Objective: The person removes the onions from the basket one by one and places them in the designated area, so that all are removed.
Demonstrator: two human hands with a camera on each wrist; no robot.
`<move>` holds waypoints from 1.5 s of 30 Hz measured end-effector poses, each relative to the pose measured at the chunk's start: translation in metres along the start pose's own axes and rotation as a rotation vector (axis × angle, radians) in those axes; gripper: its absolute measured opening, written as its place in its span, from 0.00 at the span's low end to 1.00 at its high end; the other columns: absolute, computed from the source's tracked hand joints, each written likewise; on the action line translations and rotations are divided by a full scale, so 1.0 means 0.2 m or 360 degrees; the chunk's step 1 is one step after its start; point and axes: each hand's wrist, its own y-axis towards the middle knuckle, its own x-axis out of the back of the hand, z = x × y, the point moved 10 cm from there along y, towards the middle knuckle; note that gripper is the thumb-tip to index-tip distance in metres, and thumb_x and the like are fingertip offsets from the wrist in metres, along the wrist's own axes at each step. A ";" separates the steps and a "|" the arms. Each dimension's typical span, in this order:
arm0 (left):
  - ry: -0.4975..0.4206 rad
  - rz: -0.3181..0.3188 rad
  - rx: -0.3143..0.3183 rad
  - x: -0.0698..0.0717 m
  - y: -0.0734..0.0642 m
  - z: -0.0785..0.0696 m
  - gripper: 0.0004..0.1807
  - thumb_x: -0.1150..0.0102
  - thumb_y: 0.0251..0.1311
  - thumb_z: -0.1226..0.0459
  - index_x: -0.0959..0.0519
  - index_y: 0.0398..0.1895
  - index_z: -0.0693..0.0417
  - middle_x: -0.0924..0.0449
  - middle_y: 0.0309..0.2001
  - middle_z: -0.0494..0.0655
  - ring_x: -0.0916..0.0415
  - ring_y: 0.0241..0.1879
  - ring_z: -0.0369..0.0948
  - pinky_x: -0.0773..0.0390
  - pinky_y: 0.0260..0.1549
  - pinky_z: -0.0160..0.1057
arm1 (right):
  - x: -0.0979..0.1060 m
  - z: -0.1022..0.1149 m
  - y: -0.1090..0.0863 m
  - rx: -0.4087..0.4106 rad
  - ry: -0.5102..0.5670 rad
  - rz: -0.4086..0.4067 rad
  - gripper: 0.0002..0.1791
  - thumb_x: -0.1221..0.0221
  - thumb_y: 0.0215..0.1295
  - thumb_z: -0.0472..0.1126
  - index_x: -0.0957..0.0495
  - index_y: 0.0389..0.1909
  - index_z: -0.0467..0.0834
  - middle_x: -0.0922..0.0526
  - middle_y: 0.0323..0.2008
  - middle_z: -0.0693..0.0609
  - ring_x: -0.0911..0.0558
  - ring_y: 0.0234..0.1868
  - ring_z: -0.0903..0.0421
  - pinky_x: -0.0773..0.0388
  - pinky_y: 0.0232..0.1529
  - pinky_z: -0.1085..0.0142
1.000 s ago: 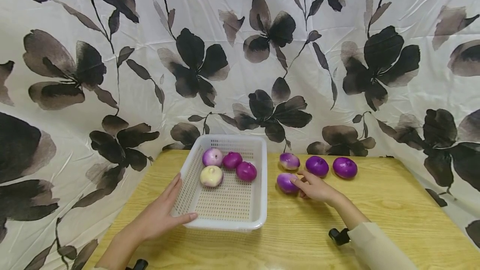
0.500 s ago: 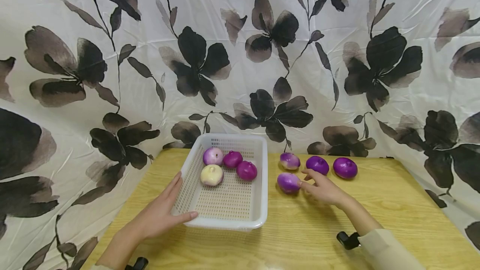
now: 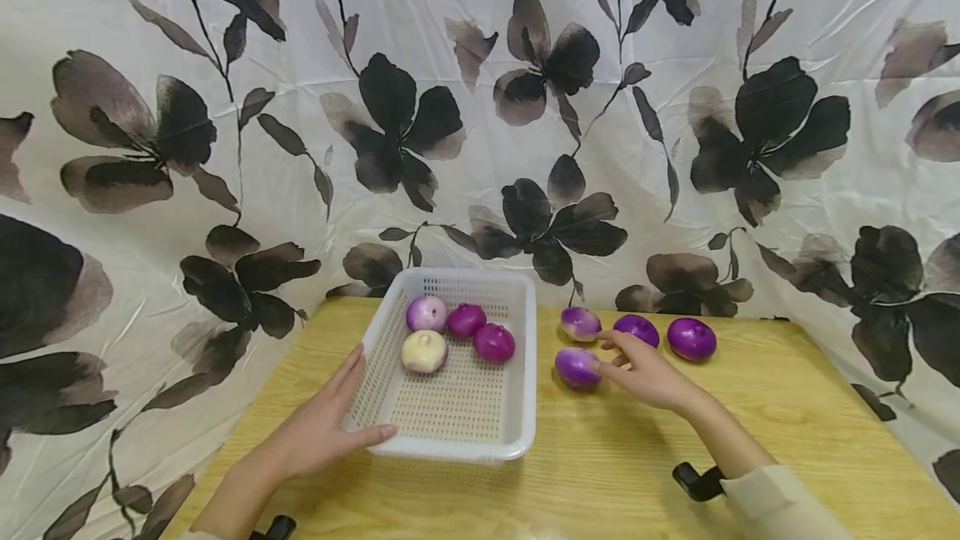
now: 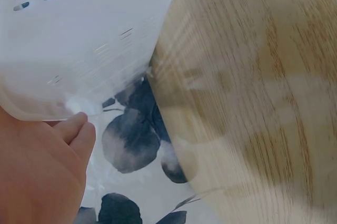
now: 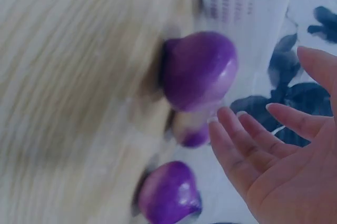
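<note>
My left hand point(image 3: 318, 426) rests at the near left corner of a white perforated plastic basket point(image 3: 528, 373), its thumb over the front rim and straight fingers along the left side. In the left wrist view its fingertips meet the rim edge. Over the table, my right hand point(image 3: 648, 372) hovers with loosely spread fingers beside a purple onion point(image 3: 576, 367). The right wrist view shows the palm holding nothing, fingertips near that onion point(image 5: 201, 71). Behind it lie a pale-and-purple onion point(image 3: 581, 324) and a dark purple onion point(image 3: 639, 328), partly covered by the right hand.
Inside the basket sit a yellowish onion point(image 3: 424, 352), a pale purple onion point(image 3: 426, 313) and two magenta onions. Another dark purple onion point(image 3: 692, 339) lies farther right on the wooden table point(image 3: 600, 473). A floral cloth point(image 3: 450, 148) hangs directly behind the table.
My right hand, earlier touching the near purple onion, has drawn back slightly to the right with its fingers opened. The onion stays where it was. My left hand keeps its place on the basket.
</note>
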 end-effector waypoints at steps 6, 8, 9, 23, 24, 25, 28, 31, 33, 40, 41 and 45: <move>-0.0004 -0.0002 -0.0015 0.00 0.00 -0.01 0.66 0.39 0.56 0.29 0.54 0.82 0.65 0.64 0.83 0.55 0.49 0.76 0.64 0.37 0.67 0.68 | -0.04 0.11 0.02 0.0096 0.0057 0.0017 0.33 0.38 0.73 0.47 0.32 0.69 0.32 0.24 0.64 0.36 0.18 0.54 0.41 0.17 0.54 0.49; -0.0008 0.0004 -0.0008 -0.01 -0.01 0.00 0.66 0.39 0.56 0.29 0.54 0.82 0.65 0.64 0.83 0.55 0.50 0.77 0.64 0.37 0.68 0.68 | -0.06 0.15 0.03 0.0150 0.0078 0.0030 0.33 0.37 0.72 0.47 0.32 0.69 0.33 0.24 0.65 0.36 0.18 0.55 0.39 0.18 0.56 0.47; -0.0011 0.0008 -0.0006 -0.01 -0.01 0.00 0.66 0.39 0.56 0.29 0.54 0.82 0.64 0.64 0.83 0.54 0.50 0.77 0.64 0.37 0.68 0.67 | -0.07 0.17 0.04 0.0167 0.0087 0.0034 0.32 0.37 0.72 0.47 0.32 0.69 0.33 0.25 0.65 0.36 0.18 0.56 0.38 0.18 0.56 0.46; 0.0005 0.0004 -0.0005 0.00 0.00 0.00 0.66 0.39 0.56 0.29 0.54 0.82 0.64 0.64 0.84 0.54 0.50 0.77 0.63 0.37 0.68 0.67 | -0.16 0.39 0.15 0.0335 -0.0048 0.0082 0.35 0.35 0.70 0.47 0.32 0.71 0.34 0.27 0.66 0.36 0.23 0.63 0.36 0.24 0.62 0.41; 0.0003 0.0006 -0.0003 0.00 0.00 0.01 0.66 0.39 0.56 0.29 0.54 0.82 0.64 0.64 0.84 0.54 0.50 0.77 0.63 0.37 0.68 0.67 | -0.17 0.40 0.16 0.0335 -0.0051 0.0087 0.35 0.35 0.70 0.47 0.32 0.71 0.35 0.27 0.66 0.37 0.23 0.63 0.37 0.24 0.63 0.42; 0.0002 0.0009 -0.0003 0.00 0.00 0.01 0.66 0.39 0.56 0.29 0.54 0.82 0.65 0.64 0.84 0.54 0.50 0.77 0.63 0.37 0.68 0.67 | -0.17 0.41 0.17 0.0340 -0.0064 0.0087 0.35 0.35 0.70 0.48 0.32 0.71 0.35 0.27 0.66 0.37 0.23 0.63 0.37 0.24 0.62 0.42; -0.0005 0.0015 -0.0002 -0.01 0.00 0.01 0.67 0.39 0.56 0.29 0.55 0.82 0.65 0.64 0.84 0.54 0.50 0.77 0.63 0.37 0.68 0.67 | -0.19 0.45 0.20 0.0350 -0.0054 0.0080 0.35 0.35 0.69 0.47 0.32 0.71 0.36 0.27 0.67 0.37 0.23 0.61 0.36 0.22 0.60 0.43; -0.0006 0.0019 -0.0003 -0.02 0.00 0.01 0.67 0.39 0.56 0.29 0.55 0.82 0.64 0.65 0.84 0.53 0.50 0.77 0.64 0.37 0.68 0.67 | -0.21 0.47 0.22 0.0359 -0.0062 0.0078 0.34 0.35 0.69 0.46 0.32 0.71 0.36 0.28 0.68 0.37 0.22 0.61 0.37 0.21 0.59 0.44; -0.0004 0.0021 -0.0001 -0.02 0.00 0.01 0.67 0.39 0.56 0.29 0.55 0.82 0.64 0.65 0.84 0.53 0.50 0.77 0.64 0.37 0.68 0.68 | -0.23 0.48 0.24 0.0359 -0.0068 0.0090 0.34 0.36 0.69 0.45 0.32 0.71 0.36 0.27 0.68 0.38 0.22 0.62 0.39 0.21 0.60 0.46; -0.0006 0.0021 -0.0002 -0.01 0.00 0.00 0.67 0.39 0.56 0.29 0.56 0.82 0.63 0.66 0.84 0.53 0.50 0.77 0.64 0.38 0.68 0.68 | -0.28 0.51 0.33 0.0375 -0.0073 0.0073 0.34 0.34 0.67 0.46 0.30 0.70 0.36 0.25 0.63 0.39 0.22 0.62 0.38 0.22 0.62 0.46; -0.0005 0.0021 -0.0002 -0.01 0.00 0.00 0.67 0.39 0.56 0.29 0.56 0.82 0.63 0.66 0.84 0.53 0.51 0.77 0.64 0.39 0.68 0.68 | -0.29 0.51 0.34 0.0373 -0.0088 0.0065 0.34 0.34 0.67 0.47 0.30 0.70 0.36 0.24 0.63 0.39 0.22 0.62 0.39 0.22 0.61 0.46; -0.0004 0.0022 0.0003 0.00 0.00 0.00 0.67 0.39 0.56 0.29 0.57 0.82 0.63 0.66 0.84 0.53 0.52 0.77 0.64 0.40 0.69 0.68 | -0.32 0.53 0.40 0.0328 -0.0183 0.0054 0.38 0.32 0.66 0.50 0.32 0.71 0.37 0.26 0.65 0.40 0.24 0.65 0.41 0.24 0.64 0.46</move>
